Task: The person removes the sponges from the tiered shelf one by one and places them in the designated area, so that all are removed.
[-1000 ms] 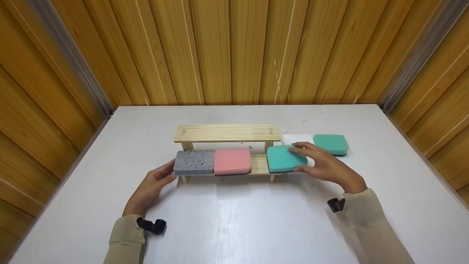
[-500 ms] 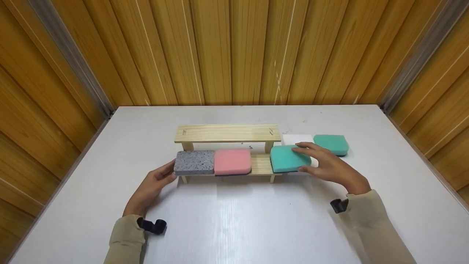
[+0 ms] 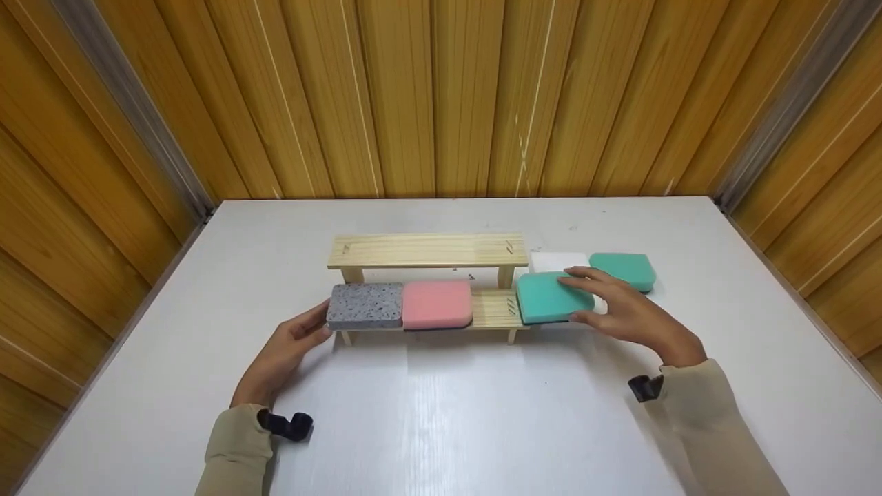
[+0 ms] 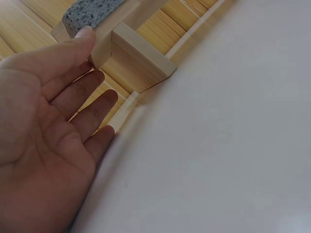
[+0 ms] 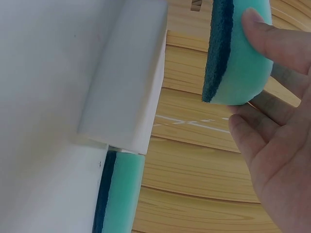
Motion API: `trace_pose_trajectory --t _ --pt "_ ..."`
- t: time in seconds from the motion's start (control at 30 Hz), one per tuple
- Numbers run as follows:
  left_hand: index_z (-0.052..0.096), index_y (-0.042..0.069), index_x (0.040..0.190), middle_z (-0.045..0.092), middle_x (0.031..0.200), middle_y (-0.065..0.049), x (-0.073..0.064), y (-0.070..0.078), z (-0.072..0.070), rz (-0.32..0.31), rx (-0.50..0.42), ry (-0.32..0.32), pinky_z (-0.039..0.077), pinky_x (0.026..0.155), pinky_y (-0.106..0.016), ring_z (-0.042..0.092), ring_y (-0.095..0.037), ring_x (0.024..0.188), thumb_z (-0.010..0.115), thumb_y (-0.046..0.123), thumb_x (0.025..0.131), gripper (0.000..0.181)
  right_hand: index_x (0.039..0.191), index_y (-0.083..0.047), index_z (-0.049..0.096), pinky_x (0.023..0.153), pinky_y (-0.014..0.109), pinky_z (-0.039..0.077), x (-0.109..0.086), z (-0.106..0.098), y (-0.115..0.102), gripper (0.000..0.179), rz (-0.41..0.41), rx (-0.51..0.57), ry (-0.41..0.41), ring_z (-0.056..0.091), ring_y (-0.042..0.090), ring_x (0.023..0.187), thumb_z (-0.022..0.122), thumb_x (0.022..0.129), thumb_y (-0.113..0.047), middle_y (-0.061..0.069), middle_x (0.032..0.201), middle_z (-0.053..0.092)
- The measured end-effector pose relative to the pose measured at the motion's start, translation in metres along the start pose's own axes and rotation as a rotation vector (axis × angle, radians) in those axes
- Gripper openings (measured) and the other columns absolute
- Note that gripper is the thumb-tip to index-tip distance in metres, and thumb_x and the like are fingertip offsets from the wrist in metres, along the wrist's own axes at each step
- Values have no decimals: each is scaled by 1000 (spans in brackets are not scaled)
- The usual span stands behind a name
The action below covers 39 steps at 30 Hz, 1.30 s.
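Observation:
In the head view, a two-step wooden stand [image 3: 427, 250] bears a grey pitted pumice-like block [image 3: 365, 305] and a pink sponge [image 3: 437, 304], side by side on its lower step. My left hand [image 3: 288, 353] touches the left end of the step by the grey block. Its thumb lies at the edge and its other fingers stretch out loosely in the left wrist view. My right hand [image 3: 617, 310] pinches a green sponge [image 3: 553, 297] between thumb and fingers at the step's right end. A dark blue scouring layer [image 5: 218, 53] shows along this sponge's underside.
Behind my right hand, a white block [image 3: 557, 261] and a second green sponge [image 3: 622, 271] lie on the white table [image 3: 448, 420]. A wood-patterned wall [image 3: 441, 103] closes off the back and sides.
My right hand has slid the green sponge to the right, widening the gap from the pink sponge and baring the step's right end. My left hand has stayed put.

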<state>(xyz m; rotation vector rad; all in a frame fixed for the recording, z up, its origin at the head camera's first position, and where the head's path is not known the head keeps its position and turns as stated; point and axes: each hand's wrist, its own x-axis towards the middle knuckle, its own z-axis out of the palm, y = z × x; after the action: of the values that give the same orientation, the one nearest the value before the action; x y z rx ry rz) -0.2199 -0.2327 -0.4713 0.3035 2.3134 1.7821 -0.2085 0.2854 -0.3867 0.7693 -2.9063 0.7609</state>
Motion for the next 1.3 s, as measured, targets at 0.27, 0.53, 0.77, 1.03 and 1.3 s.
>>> trace_pose_trajectory --t 0.27,0.53,0.77,1.03,1.3 --pt "30 9 151 31 157 -7 0 -1 0 4 -9 -10 26 119 -39 27 -23 146 61 31 94 68 139 -9 51 106 64 35 -3 -1 4 58 3 11 14 32 48 137 72 85 -11 20 145 44" --pt "32 12 151 32 156 -5 1 -2 -1 -14 9 -1 24 120 -41 28 -23 146 60 33 94 66 139 -9 51 107 64 34 -7 -5 8 57 31 1 18 32 46 138 72 86 -11 20 146 43" --pt "32 12 150 33 156 -6 0 -2 -1 -3 0 -5 24 120 -41 28 -22 145 60 33 94 66 141 -9 49 107 64 35 -10 -7 14 60 57 -2 16 32 45 138 72 85 -10 19 148 41" --pt "31 8 150 31 157 -8 1 -2 -1 11 -16 -16 26 119 -39 28 -23 145 61 30 94 68 141 -9 49 107 64 34 -15 -11 19 60 58 7 18 33 45 137 72 85 -9 19 149 39" --pt "30 5 150 30 157 -11 2 -3 -1 23 -47 -15 27 117 -36 27 -25 145 61 24 94 66 139 -7 50 107 62 34 -19 -14 26 59 44 21 46 34 44 137 72 84 -7 18 149 39"
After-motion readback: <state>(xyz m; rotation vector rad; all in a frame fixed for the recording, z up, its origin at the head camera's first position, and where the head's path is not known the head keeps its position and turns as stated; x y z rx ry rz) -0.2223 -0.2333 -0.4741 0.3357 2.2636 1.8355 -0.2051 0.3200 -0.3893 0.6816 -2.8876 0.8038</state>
